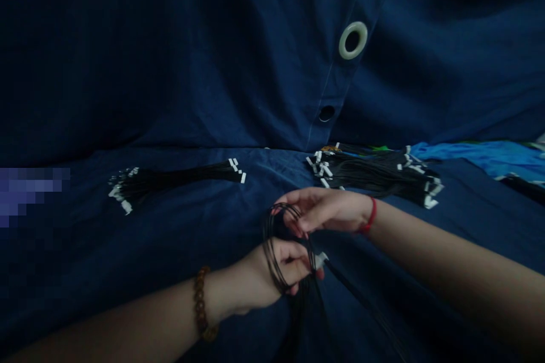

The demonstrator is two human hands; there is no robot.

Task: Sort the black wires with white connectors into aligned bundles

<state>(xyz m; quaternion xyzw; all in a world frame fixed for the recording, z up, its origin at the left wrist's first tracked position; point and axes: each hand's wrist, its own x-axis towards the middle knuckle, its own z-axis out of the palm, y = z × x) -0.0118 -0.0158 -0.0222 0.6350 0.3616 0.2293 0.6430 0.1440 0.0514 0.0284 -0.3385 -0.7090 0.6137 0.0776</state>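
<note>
One loop of black wires, long axis twelve-to-six, sits between them: the left hand grips its lower part; the right hand, at one o'clock, seemingly pinches its top (blur hides details).

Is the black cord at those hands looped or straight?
Partly looped: the black cord curves in a ring by the right hand and crosses over the left hand.
</note>
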